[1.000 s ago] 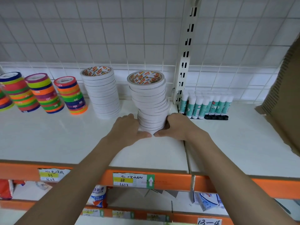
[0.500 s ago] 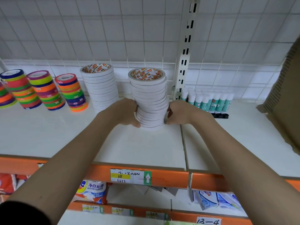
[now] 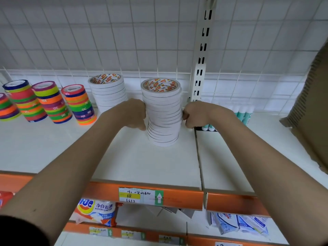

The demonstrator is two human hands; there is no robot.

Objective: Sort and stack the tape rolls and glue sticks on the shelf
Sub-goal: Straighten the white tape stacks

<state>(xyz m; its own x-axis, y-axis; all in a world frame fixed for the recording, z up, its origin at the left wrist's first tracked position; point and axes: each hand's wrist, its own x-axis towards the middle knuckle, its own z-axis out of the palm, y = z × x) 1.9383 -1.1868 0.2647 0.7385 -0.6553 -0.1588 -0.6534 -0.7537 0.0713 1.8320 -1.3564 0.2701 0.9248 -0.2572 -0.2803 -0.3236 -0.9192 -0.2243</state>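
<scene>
A tall stack of white tape rolls [image 3: 162, 112] stands on the white shelf [image 3: 53, 150], near its middle. My left hand [image 3: 132, 113] grips the stack's left side and my right hand [image 3: 195, 113] grips its right side, both at mid height. The stack leans a little, its upper rolls shifted right of the lower ones. A second white tape stack [image 3: 108, 91] stands behind my left hand. Several glue sticks [image 3: 244, 113] with green labels stand upright behind my right wrist, partly hidden.
Several stacks of coloured tape rolls [image 3: 51, 102] lean at the shelf's left. A white slotted upright [image 3: 200, 68] rises behind the held stack. Brown cardboard [image 3: 312, 110] leans at the far right. The orange shelf edge [image 3: 177, 194] carries a price label; packets lie on the shelf below.
Both hands rose from the base of the white stack to its middle, squeezing the sides. The stack has slid farther back on the shelf and its rolls look better lined up.
</scene>
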